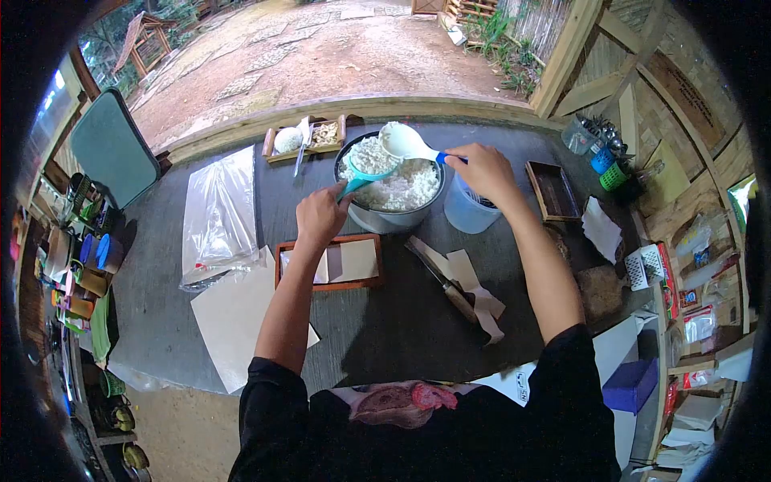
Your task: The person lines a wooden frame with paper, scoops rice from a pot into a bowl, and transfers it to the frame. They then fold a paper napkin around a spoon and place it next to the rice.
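A round pot full of white rice stands near the back middle of the dark table. My left hand is closed on the handle of a teal ladle, whose round end rests in the rice. From the right, my right hand grips the blue handle of a white ladle, held over the back of the pot against the teal one. The inside of the teal ladle is partly hidden. A wooden box lined with paper lies in front of the pot, beside my left forearm.
A clear bucket stands right of the pot. A knife lies on brown paper scraps. Plastic bags and paper sheets lie left. A small wooden tray is behind, an empty wooden box to the right.
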`<control>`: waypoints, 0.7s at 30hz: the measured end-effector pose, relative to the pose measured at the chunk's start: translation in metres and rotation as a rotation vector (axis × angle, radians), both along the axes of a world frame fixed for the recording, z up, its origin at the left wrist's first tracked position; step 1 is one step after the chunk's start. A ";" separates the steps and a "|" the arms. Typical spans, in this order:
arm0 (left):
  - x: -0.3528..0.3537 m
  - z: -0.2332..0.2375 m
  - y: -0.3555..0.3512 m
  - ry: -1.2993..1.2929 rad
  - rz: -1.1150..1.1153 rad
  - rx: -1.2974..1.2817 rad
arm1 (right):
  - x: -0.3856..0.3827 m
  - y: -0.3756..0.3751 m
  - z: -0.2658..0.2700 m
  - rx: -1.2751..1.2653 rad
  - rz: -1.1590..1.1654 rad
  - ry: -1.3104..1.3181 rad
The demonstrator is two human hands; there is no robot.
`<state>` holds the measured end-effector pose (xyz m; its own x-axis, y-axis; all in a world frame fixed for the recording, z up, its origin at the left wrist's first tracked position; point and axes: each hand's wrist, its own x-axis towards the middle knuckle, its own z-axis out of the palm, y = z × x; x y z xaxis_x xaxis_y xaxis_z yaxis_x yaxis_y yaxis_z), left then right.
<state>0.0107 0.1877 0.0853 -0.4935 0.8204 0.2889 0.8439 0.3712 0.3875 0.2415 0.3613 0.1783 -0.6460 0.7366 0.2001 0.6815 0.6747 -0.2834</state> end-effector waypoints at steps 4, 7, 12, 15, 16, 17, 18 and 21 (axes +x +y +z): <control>-0.002 -0.009 0.002 0.043 -0.028 0.082 | -0.008 0.007 -0.006 -0.061 0.033 0.048; -0.004 -0.007 0.003 0.040 -0.033 0.073 | -0.014 -0.006 -0.006 0.073 0.003 -0.039; 0.001 -0.001 -0.001 0.060 -0.022 0.047 | -0.022 0.000 0.004 0.122 0.012 0.044; -0.001 -0.006 0.000 0.080 -0.021 0.061 | -0.038 -0.008 0.004 0.056 0.026 0.087; -0.002 -0.008 0.000 0.088 -0.020 0.073 | -0.043 -0.009 -0.002 0.071 0.067 0.086; -0.003 -0.009 0.001 0.094 -0.018 0.087 | -0.048 -0.010 -0.006 0.088 0.109 0.084; -0.002 -0.008 0.001 0.094 -0.018 0.087 | -0.051 -0.015 -0.006 0.103 0.063 0.044; -0.001 -0.002 0.000 0.092 -0.017 0.073 | -0.051 -0.010 0.002 0.092 0.062 -0.045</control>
<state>0.0095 0.1874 0.0828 -0.4486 0.8034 0.3916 0.8830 0.3305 0.3334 0.1906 0.3509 0.1805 -0.6997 0.6747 0.2349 0.6482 0.7378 -0.1887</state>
